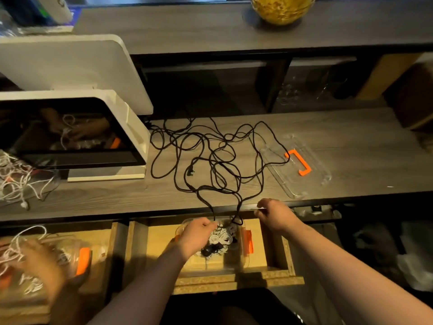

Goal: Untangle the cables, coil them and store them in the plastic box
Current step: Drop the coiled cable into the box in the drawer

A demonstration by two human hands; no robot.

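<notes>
A long black cable [210, 156] lies in tangled loops across the grey desk, and two strands run over the front edge down into a clear plastic box [244, 247] with orange latches. The box sits in a wooden drawer below the desk and holds coiled white cables [221, 238] and a black plug. My left hand [196, 233] is inside the box, fingers curled on the white cables. At the desk's front edge my right hand [273, 213] pinches a thin white piece; what it is I cannot tell.
The box's clear lid [297, 165] with an orange handle lies on the desk at the right. A white-framed screen [77, 134] stands at the left, with loose white cables [16, 181] beside it. Another person's hand [42, 266] works over a second box at the lower left. A yellow bowl [282, 8] sits on the upper shelf.
</notes>
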